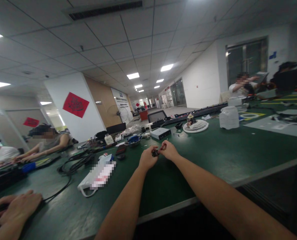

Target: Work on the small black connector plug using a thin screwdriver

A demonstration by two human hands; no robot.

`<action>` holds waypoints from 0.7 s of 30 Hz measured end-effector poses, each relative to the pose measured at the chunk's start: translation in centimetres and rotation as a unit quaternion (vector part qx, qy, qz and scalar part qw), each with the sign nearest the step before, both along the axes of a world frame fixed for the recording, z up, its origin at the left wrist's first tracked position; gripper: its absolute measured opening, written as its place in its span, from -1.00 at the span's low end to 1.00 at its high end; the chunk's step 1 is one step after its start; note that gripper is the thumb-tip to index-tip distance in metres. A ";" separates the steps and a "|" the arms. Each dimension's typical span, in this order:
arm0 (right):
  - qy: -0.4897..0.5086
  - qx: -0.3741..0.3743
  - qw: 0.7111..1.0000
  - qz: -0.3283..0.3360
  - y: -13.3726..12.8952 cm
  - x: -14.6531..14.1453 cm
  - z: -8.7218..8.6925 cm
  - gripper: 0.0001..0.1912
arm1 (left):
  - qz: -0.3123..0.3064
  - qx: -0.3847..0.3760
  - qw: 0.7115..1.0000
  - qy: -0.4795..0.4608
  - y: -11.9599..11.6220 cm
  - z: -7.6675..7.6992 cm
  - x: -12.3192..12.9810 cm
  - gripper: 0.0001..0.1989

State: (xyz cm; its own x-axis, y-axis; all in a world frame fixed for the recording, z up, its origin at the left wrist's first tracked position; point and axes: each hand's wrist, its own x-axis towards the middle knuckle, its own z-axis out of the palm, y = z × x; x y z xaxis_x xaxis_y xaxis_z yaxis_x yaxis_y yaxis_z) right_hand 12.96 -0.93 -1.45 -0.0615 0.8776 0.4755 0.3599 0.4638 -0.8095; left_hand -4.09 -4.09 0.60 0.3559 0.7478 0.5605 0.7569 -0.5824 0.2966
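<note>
Both my hands meet over the green table (213, 150). My left hand (148, 158) is closed around a small dark part (155, 153), whose details are too small to make out. Close beside it, my right hand (169, 150) pinches something small and reddish-brown (164, 146) at its fingertips, near the dark part. Just beyond my hands lies a silver-grey box (160, 133). A white round fan grille (196, 126) with a motor on it rests farther back to the right.
A white bag (99, 173), black cables (75, 163) and a blue object (133, 140) lie to the left. A co-worker's hands (20, 206) are at the lower left. A white jug (228, 117) stands at the right. More people sit around the table.
</note>
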 end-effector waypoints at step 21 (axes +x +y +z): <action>-0.042 -0.010 0.999 0.008 -0.3 -0.7 -0.3 -0.77 | 0.016 -0.031 0.999 0.014 -1.0 0.9 0.5 -0.70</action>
State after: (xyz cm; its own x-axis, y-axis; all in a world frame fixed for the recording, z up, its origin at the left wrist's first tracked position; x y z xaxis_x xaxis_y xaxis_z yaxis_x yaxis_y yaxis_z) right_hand 12.31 -1.21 -1.75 -0.1153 0.8857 0.4498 0.4194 0.4538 -0.7862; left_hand -3.61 -5.10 1.51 0.3456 0.7919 0.5034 0.7830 -0.5390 0.3104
